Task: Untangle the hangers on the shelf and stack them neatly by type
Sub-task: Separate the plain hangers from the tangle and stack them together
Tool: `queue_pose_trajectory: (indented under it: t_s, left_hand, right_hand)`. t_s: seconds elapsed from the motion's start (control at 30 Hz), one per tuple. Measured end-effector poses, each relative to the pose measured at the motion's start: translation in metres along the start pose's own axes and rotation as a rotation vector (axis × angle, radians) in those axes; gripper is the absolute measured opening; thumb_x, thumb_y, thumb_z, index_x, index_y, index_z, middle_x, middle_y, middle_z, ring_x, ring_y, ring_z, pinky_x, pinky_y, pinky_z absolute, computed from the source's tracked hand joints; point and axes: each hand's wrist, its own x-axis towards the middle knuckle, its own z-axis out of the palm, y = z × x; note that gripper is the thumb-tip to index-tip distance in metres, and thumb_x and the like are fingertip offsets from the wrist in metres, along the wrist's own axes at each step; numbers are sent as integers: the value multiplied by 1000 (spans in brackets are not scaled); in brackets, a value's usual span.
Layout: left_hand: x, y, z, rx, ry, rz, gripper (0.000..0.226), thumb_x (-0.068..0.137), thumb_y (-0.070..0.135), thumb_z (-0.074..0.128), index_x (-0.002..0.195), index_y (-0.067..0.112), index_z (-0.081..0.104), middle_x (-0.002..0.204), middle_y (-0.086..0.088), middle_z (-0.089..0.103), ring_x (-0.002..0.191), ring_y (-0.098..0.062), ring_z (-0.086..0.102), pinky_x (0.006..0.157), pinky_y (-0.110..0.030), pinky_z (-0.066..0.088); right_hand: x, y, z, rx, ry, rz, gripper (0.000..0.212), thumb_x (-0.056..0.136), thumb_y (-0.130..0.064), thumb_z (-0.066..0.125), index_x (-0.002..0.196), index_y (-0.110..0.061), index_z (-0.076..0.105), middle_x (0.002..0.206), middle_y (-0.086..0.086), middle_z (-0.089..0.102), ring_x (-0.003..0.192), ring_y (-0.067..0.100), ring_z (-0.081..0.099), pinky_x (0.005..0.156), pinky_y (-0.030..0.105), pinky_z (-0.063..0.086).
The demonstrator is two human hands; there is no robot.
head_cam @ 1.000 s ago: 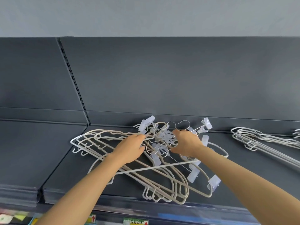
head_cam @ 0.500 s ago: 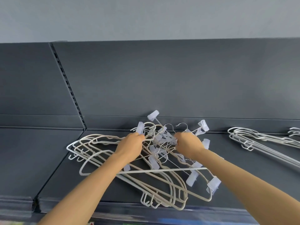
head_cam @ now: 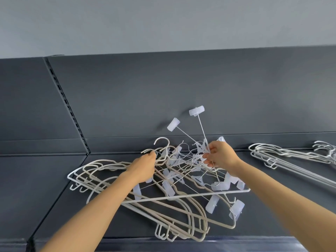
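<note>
A tangled heap of hangers point(head_cam: 163, 202) lies on the dark grey shelf point(head_cam: 54, 197): cream and white plastic ones mixed with thin wire clip hangers that carry translucent clips. My left hand point(head_cam: 144, 167) grips the hook ends of the cream hangers at the heap's back. My right hand point(head_cam: 219, 155) pinches the middle of wire clip hangers point(head_cam: 197, 128); their clip ends stick up toward the back panel. Other clip hangers stay tangled below my hands.
A tidy stack of white hangers point(head_cam: 283, 159) lies on the shelf at the right, with more hangers point(head_cam: 327, 150) at the far right edge. The shelf's back panel point(head_cam: 200, 88) rises close behind. The front lip point(head_cam: 181, 242) runs along the bottom.
My right hand has lifted the clip hangers, so two clip ends now point up against the back panel. My left hand has shifted onto the cream hangers' hooks. The camera has tilted up.
</note>
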Motion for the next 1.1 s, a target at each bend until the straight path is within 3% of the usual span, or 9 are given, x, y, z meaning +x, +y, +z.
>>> queue_pose_trajectory:
  t_s: [0.17,0.3,0.43,0.57,0.7,0.83,1.0,1.1]
  left_hand:
    - [9,-6,2,51,0,39,13,91,5,49,100,13,44,97,-8,58,71,-23,51,59,-33,39]
    - [13,-8,6,-3,-17,10,14,89,5,50,94,15,42,95,-7,58,72,-22,52,59,-31,37]
    - [15,-11,8,-29,-54,-5,4,91,13,53,94,15,54,96,-3,58,85,-22,58,70,-30,42]
    - [15,-11,9,7,10,-15,12,95,26,49,100,16,55,103,-2,56,93,-23,56,81,-37,43]
    - [14,-14,11,-19,-45,4,13,98,20,42,106,14,51,99,-4,56,80,-21,56,63,-33,42]
    - [11,-16,12,-72,-83,9,12,99,17,38,108,15,45,90,-1,51,76,-20,52,65,-32,39]
    - [8,-10,6,-67,-101,5,15,102,22,31,92,22,42,85,5,52,83,-19,51,86,-38,36]
    - [9,-8,-3,-78,-60,12,19,103,27,32,90,20,45,83,6,53,82,-19,53,79,-36,37]
  right_hand:
    - [-2,3,4,-26,-43,-2,17,89,9,52,81,-5,53,76,13,65,50,15,61,48,25,52]
    - [-4,5,4,66,-44,14,11,90,8,52,85,-2,53,82,16,67,58,20,63,54,27,56]
    - [-9,6,-3,251,-54,50,7,88,7,56,95,5,56,80,13,66,60,18,64,60,29,57]
    - [-12,10,-9,356,-27,71,9,89,6,56,87,-3,56,85,14,67,67,21,64,74,37,57]
    - [-16,10,-14,365,-22,56,6,88,5,58,93,4,58,89,19,67,65,20,64,73,37,58]
    - [-23,4,-18,411,-40,9,22,86,7,58,71,-8,55,83,18,64,70,23,62,84,47,54]
    - [-31,-4,-21,458,-105,-54,10,88,8,55,87,3,64,81,16,56,68,19,56,73,37,48]
    - [-34,-9,-23,472,-116,-92,9,88,10,53,89,5,61,80,17,53,67,21,52,69,34,45]
